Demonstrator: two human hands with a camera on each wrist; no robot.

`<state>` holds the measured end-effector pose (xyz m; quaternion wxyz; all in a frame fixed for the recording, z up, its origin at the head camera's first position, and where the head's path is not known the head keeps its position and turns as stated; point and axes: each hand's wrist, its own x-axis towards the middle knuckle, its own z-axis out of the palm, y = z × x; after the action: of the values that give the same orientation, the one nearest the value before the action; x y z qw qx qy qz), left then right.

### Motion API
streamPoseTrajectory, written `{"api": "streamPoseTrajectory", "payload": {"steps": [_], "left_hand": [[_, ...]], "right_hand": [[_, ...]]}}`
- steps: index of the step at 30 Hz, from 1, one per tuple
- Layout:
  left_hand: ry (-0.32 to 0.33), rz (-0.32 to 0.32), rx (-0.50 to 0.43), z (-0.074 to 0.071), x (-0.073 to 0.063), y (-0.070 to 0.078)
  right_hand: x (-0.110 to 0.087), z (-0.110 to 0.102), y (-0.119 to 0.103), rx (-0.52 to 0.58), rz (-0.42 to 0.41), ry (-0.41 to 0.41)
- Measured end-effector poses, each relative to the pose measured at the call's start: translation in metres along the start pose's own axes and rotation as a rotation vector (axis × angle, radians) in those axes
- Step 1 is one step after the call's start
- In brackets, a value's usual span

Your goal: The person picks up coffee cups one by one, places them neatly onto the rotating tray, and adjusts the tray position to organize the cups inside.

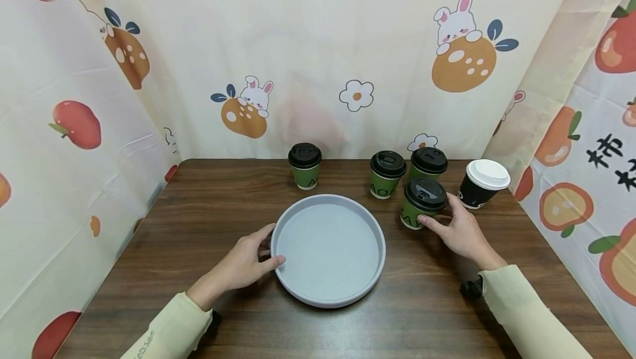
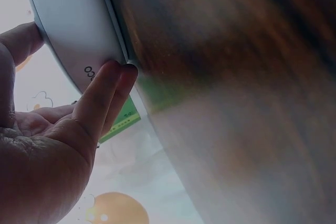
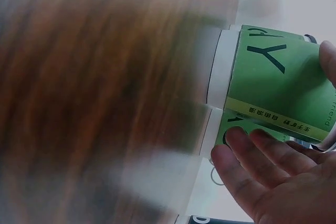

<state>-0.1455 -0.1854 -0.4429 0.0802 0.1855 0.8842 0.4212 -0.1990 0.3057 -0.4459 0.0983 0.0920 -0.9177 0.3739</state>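
Observation:
A round grey tray [image 1: 328, 248] lies on the table. My left hand [image 1: 243, 262] holds its left side, the thumb over the rim; in the left wrist view the fingers [image 2: 97, 100] reach the lower edge of its wall. My right hand [image 1: 459, 232] is around the right side of the nearest green cup [image 1: 416, 212] with a black lid. In the right wrist view the thumb overlaps this cup's green wall [image 3: 283, 82], while the other fingers [image 3: 262, 156] stretch loosely beside it. Behind it stand two more green cups, one at the left [image 1: 383, 182] and one at the right [image 1: 424, 170].
Another green cup [image 1: 305, 174] with a black lid stands behind the tray. A black cup with a white lid [image 1: 487, 177] is at the back right, beyond my right hand. Printed curtains [image 1: 318, 61] enclose the wooden table [image 1: 223, 199] at the back and sides.

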Motion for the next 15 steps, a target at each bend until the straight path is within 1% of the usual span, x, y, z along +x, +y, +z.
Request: {"api": "streamPoseTrajectory", "payload": {"steps": [7,15], "left_hand": [[0.0,-0.009,-0.004,-0.0007,-0.0003,0.0007],[-0.001,-0.013,0.003,-0.0012,-0.0007,0.0008]], "right_hand": [[0.0016,0.0002,-0.0011,0.016,0.025,-0.014],[0.0015,0.0018,-0.0003,0.004,0.023,0.004]]}}
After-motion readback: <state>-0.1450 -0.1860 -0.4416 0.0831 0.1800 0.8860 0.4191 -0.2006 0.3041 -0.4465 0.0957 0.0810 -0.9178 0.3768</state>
